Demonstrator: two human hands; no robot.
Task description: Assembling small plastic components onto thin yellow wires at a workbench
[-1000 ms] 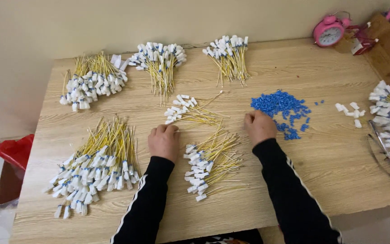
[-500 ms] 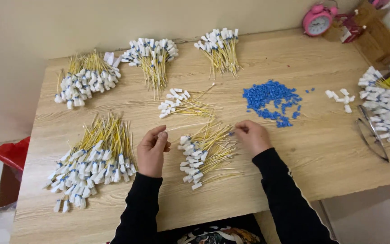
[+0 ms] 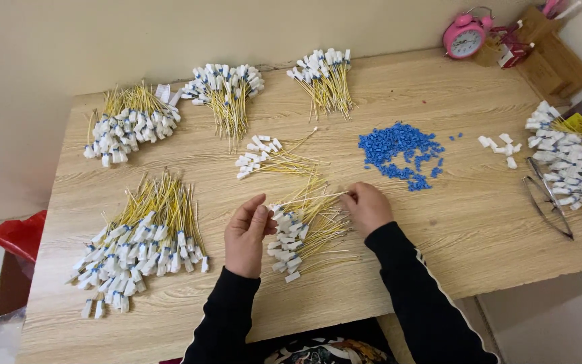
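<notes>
A single yellow cable with a white connector [image 3: 308, 199] is stretched between my two hands. My left hand [image 3: 247, 232] pinches its white connector end, and my right hand [image 3: 366, 206] pinches the bare wire end. Both hover just above a loose pile of the same yellow cables [image 3: 304, 229] at the table's front middle. A heap of small blue plastic pieces [image 3: 399, 148] lies just beyond my right hand. A smaller cable bundle [image 3: 267, 158] lies beyond the pile.
Further bundles lie on the wooden table [image 3: 479, 222]: a large one front left [image 3: 143, 236], others at the back [image 3: 129, 121], [image 3: 227, 91], [image 3: 325, 77] and right edge [image 3: 567, 162]. Metal tweezers [image 3: 547, 202], loose white connectors [image 3: 500, 145], a pink alarm clock [image 3: 465, 37].
Both hands moved inward and toward me, from flat on the table to either side of the front pile, and now pinch one cable lifted between them. The camera view shifted slightly.
</notes>
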